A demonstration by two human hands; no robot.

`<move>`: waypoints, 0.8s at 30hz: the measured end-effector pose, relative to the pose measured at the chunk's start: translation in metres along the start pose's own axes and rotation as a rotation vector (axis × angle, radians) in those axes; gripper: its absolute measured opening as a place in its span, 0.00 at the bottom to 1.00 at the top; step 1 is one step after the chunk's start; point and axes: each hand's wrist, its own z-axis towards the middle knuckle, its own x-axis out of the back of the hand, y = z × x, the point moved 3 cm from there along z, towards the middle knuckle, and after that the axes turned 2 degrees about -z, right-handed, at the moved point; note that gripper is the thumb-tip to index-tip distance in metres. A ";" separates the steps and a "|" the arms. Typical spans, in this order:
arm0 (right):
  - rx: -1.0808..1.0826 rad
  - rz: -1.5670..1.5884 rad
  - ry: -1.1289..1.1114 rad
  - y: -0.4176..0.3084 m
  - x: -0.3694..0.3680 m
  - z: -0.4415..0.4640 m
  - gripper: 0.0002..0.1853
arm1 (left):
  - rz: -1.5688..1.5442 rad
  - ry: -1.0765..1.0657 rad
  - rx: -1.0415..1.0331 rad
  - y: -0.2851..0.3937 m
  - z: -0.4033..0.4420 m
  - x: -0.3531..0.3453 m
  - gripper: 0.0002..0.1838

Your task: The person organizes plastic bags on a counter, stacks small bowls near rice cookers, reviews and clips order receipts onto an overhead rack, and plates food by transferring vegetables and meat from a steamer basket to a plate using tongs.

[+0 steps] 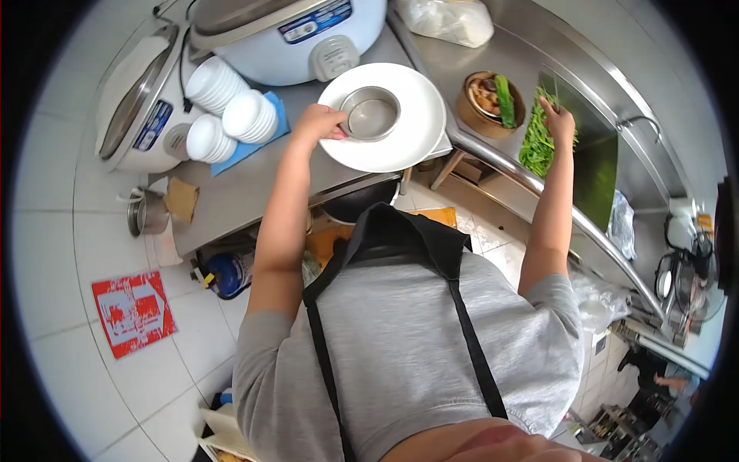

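Note:
My left hand (pixel 322 125) pinches the rim of a round metal ring or bowl (pixel 371 113), which rests on a large white plate (pixel 419 127). Over the chopped greens (pixel 536 142) on the right, my right hand (pixel 560 122) is closed round something thin, perhaps chopsticks or a utensil, too small to make out. The greens lie on a dark green board (pixel 596 173). Between the plate and the greens stands a round brown container (pixel 467 112) holding brown pieces of food and a green strip.
Stacked white bowls (pixel 245 115) stand on a blue cloth (pixel 280 115) at the left, beside two large cookers (pixel 265 46). A clear plastic bag (pixel 446 21) lies at the back. The steel counter's rounded edge (pixel 523 173) runs along the right. A red-and-white mat (pixel 135 312) lies lower left.

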 end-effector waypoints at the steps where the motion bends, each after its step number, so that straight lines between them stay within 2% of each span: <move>1: -0.015 -0.059 -0.016 -0.012 0.012 -0.011 0.36 | 0.015 -0.013 0.026 -0.003 0.013 -0.008 0.15; 3: 0.075 -0.072 -0.029 -0.018 0.019 -0.017 0.36 | 0.040 -0.043 0.038 -0.005 0.029 -0.023 0.16; 4: 0.177 -0.007 -0.042 -0.013 0.013 -0.012 0.32 | 0.053 -0.023 0.062 -0.009 0.030 -0.026 0.16; 5: 0.311 -0.051 -0.023 -0.009 0.004 -0.006 0.27 | 0.066 -0.001 0.088 -0.016 0.033 -0.027 0.15; 6: 0.352 -0.170 -0.028 -0.001 -0.001 -0.001 0.25 | 0.034 -0.050 0.092 -0.023 0.035 -0.026 0.19; 7: 0.393 -0.288 -0.036 -0.011 -0.004 -0.005 0.22 | 0.041 -0.059 0.089 -0.021 0.030 -0.025 0.19; 11: 0.357 -0.480 -0.149 -0.041 -0.004 -0.020 0.18 | 0.149 0.318 -0.046 -0.009 -0.024 -0.002 0.27; 13: 0.291 -0.573 -0.127 -0.054 -0.003 -0.029 0.16 | 0.115 0.407 -0.178 -0.006 -0.061 0.006 0.22; 15: 0.266 -0.589 -0.091 -0.064 -0.005 -0.035 0.16 | 0.022 0.466 -0.300 -0.038 -0.076 0.021 0.16; 17: 0.198 -0.659 -0.134 -0.078 -0.008 -0.048 0.12 | -0.059 0.446 -0.355 -0.064 -0.098 0.026 0.13; 19: 0.196 -0.694 -0.136 -0.076 -0.021 -0.046 0.11 | -0.096 0.432 -0.288 -0.079 -0.128 0.022 0.11; 21: 0.174 -0.686 -0.082 -0.081 -0.027 -0.047 0.11 | 0.034 0.274 -0.219 -0.108 -0.146 0.025 0.10; 23: 0.130 -0.690 -0.078 -0.081 -0.033 -0.043 0.12 | -0.152 0.126 -0.157 -0.124 -0.167 0.022 0.09; 24: 0.113 -0.690 -0.086 -0.077 -0.037 -0.039 0.12 | -0.085 0.058 -0.196 -0.133 -0.174 0.027 0.09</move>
